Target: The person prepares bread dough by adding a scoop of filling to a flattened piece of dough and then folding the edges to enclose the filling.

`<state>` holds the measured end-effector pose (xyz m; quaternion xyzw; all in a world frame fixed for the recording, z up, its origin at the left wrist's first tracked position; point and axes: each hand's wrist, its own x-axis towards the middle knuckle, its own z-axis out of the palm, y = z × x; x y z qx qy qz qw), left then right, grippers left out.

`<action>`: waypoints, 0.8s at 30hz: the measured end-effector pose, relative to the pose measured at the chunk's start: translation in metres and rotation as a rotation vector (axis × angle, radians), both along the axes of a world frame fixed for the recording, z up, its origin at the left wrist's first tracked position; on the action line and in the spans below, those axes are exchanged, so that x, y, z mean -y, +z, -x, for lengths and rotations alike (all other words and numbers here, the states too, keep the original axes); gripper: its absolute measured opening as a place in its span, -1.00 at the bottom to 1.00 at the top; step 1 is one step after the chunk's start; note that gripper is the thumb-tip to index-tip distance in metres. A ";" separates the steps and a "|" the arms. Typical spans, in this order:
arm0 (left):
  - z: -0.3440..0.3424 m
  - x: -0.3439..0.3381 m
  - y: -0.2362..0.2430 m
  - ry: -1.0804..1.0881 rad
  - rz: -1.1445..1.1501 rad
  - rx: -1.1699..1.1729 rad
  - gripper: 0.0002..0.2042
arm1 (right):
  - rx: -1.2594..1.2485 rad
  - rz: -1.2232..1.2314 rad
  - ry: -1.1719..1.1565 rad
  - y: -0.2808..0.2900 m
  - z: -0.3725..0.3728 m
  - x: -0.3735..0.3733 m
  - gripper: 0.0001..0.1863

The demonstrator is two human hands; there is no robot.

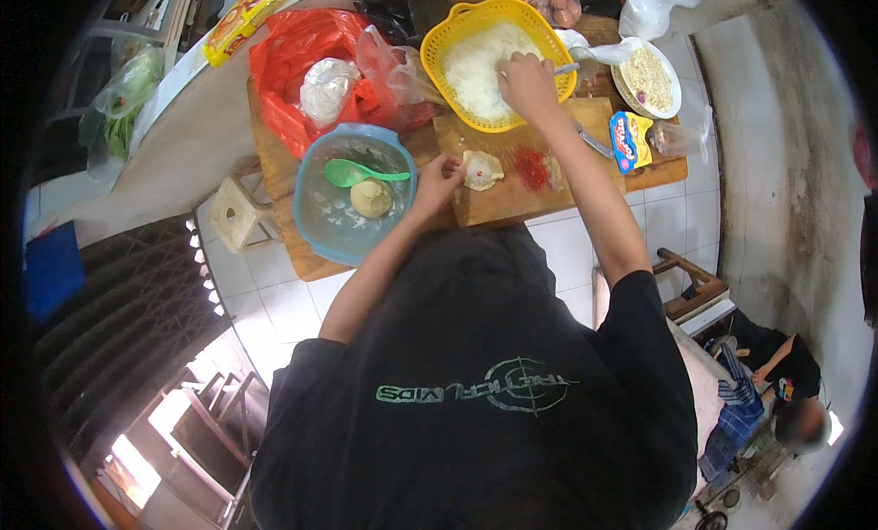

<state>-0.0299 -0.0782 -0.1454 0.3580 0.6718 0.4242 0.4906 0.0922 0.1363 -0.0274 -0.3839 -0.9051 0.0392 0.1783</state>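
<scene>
My right hand (529,88) reaches into a yellow plastic basket (433,62) of fine white shreds (485,80), its fingers pinched together on some of them. A metal handle (566,69) shows beside that hand. My left hand (441,180) has its fingers curled at the left edge of a flat piece of dough (482,171), which has a little white and red filling on it. Whether the fingers grip the dough, I cannot tell. The dough lies on a wooden board (508,208), next to chopped red chilli (531,168).
Left of the board stands a blue basin (315,233) with a dough ball (370,199) and green spoon (347,172). Behind it is a red plastic bag (274,68). A knife (594,144), blue-yellow packet (630,142) and white bowl (675,86) lie right. Another person (777,365) is at lower right.
</scene>
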 end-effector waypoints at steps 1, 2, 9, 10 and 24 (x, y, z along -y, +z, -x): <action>-0.002 0.003 -0.001 0.023 0.008 0.028 -0.78 | 0.002 0.019 0.003 0.002 0.003 0.000 -0.85; -0.003 0.003 -0.001 0.029 -0.023 0.018 -0.79 | 0.004 0.037 0.004 0.005 0.005 -0.002 -0.85; -0.003 0.001 0.010 0.019 0.005 0.001 -0.79 | 0.441 0.124 -0.045 0.018 0.006 -0.009 -0.84; -0.004 0.001 0.011 0.016 0.005 -0.004 -0.79 | 0.377 0.055 -0.038 0.013 0.003 -0.010 -0.82; -0.004 -0.001 0.015 -0.004 0.018 0.037 -0.79 | 0.060 -0.109 0.041 -0.010 -0.021 0.003 -0.75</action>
